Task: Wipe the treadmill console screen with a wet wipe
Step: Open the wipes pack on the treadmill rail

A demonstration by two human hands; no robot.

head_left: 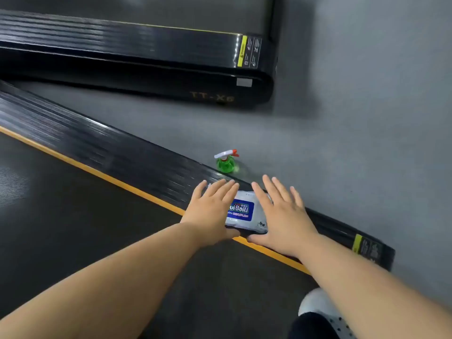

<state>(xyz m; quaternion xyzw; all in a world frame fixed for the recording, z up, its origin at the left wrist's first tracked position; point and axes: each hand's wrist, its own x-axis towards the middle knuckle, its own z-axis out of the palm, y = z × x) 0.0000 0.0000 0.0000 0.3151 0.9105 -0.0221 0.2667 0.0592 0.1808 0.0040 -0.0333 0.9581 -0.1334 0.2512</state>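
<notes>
Grey floor carries two black treadmills: the far treadmill at the top, the near treadmill with an orange stripe between its belt and ribbed side rail. Both bare forearms reach forward. Left hand and right hand lie spread wide, fingers straight, over the two ends of the wet wipe pack, gripping nothing. The pack lies flat on the side rail. A white shoe is at the bottom right. A green spray bottle stands on the floor just beside the rail, near the fingertips.
</notes>
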